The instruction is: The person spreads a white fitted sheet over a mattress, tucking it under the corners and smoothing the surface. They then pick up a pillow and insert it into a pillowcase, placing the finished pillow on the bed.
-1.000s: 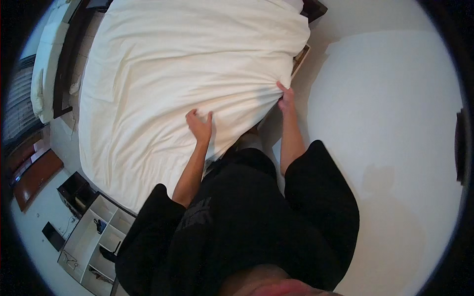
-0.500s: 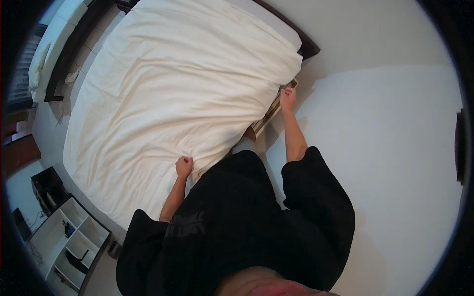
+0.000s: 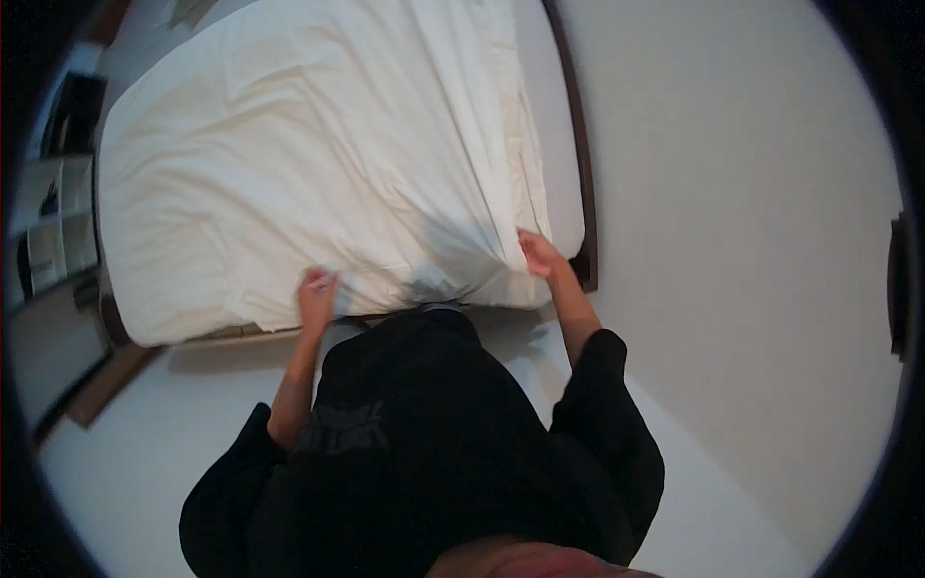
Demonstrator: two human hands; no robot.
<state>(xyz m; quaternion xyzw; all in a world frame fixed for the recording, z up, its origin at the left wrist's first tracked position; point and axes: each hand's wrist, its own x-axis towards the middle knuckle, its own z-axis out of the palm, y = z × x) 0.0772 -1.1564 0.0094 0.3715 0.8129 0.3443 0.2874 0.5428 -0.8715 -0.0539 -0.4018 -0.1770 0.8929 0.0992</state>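
A large cream bed cover [image 3: 279,164] lies wrinkled over the bed, its folds running toward my right hand. My right hand [image 3: 542,256] is at the cover's edge near the head end, fingers bent around the fabric there. Past that edge a strip of pale mattress sheet [image 3: 554,144] shows. Further left, my left hand [image 3: 316,292] is over the near side of the cover with its fingers curled. Motion smears them, so whether they grip the fabric is unclear.
A dark headboard [image 3: 581,144] stands along the bed's right end, beside a pale wall [image 3: 732,193]. My legs are close against the bed's near side. White shelves [image 3: 72,212] and a brown wooden piece [image 3: 111,390] are at the left.
My view has turned, so the headboard now runs nearly upright at the right. My right hand has gone from the exposed bed frame to the cover's edge. My left hand has shifted along the near side.
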